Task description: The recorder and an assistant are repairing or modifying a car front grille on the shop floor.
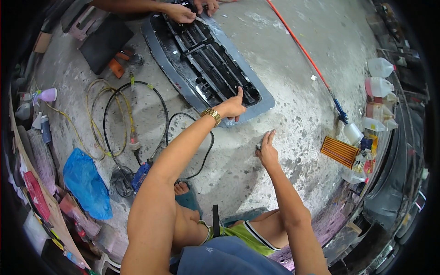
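A car grille [215,57], black with a grey painted border, lies on the concrete floor ahead of me. My left hand [231,107], with a gold watch on the wrist, reaches over its near end. The index finger stretches out to the black slats while the other fingers curl loosely, holding nothing. Lower and to the right, my right hand [267,152] hovers apart from the grille. Something small and dark shows by its thumb, too small to name. At the far end, another person's hands [182,13] work on the grille's top edge.
On the left lie coiled black and yellow cables [126,105], a blue power tool [142,176] and a blue plastic bag [85,183]. An orange hose [298,41] runs to a spray gun [340,112] on the right. Nearby are an orange filter [339,152] and several plastic jugs [379,68].
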`<state>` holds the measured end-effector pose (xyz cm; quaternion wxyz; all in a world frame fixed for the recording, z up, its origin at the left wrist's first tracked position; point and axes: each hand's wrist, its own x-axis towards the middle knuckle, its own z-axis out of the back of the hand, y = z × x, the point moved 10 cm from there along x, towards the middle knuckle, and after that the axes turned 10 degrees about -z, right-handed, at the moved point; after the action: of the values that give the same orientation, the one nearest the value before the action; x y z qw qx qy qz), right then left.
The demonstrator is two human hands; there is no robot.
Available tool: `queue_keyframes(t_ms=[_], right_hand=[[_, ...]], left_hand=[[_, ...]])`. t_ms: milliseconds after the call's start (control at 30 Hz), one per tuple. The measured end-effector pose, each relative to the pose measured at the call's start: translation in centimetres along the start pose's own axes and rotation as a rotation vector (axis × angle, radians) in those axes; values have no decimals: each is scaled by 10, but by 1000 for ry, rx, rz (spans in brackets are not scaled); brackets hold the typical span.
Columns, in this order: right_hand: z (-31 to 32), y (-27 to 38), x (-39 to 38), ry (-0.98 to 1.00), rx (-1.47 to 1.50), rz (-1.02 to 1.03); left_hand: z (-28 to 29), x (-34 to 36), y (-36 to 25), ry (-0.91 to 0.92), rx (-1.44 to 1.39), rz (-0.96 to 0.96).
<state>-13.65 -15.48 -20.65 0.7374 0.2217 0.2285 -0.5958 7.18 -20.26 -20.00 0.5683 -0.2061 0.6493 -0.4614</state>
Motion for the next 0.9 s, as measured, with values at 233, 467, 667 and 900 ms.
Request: queue_keyframes(t_ms=[233,467,667,900], right_hand=[[-6,1,1,13,-35,-13],[-6,-4,3,33,-46,-50],[-6,2,2,18,-34,-9],[-3,-2,1,-4,-21,0]], left_hand=[[-14,6,-13,-80,811,-186],[-8,-11,-38,11,1131,-218],[-4,-5,-38,1,1206,-219],[-7,-3,-42,-2,1174,-195]])
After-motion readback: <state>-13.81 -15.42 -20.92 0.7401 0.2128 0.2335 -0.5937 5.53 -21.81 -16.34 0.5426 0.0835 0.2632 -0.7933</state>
